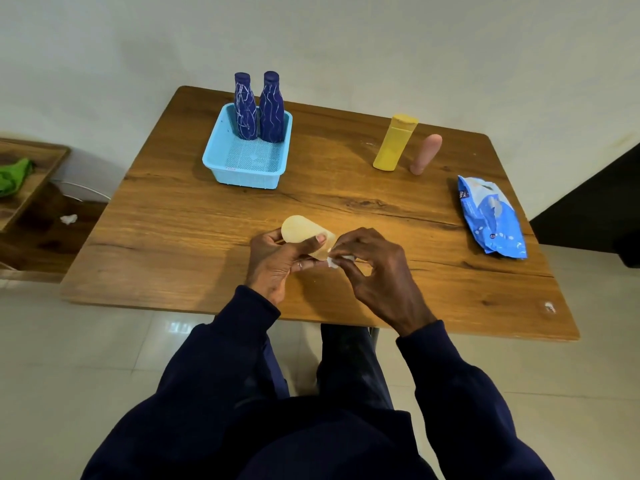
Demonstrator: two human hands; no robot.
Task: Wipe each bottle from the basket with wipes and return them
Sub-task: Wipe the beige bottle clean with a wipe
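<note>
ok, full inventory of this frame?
table: 1, wood, centre
basket: 1, light blue, table's far left
blue bottles: 2, dark blue, upright in basket
yellow bottle: 1, yellow, upright, far right
pink bottle: 1, pink, upright beside yellow bottle
wipes pack: 1, blue, right edge
cream bottle: 1, cream, in left hand
wipe: 1, white, at cream bottle's end
green cloth: 1, green, shelf at left
left hand: grips cream bottle
right hand: fingers pinch wipe
</note>
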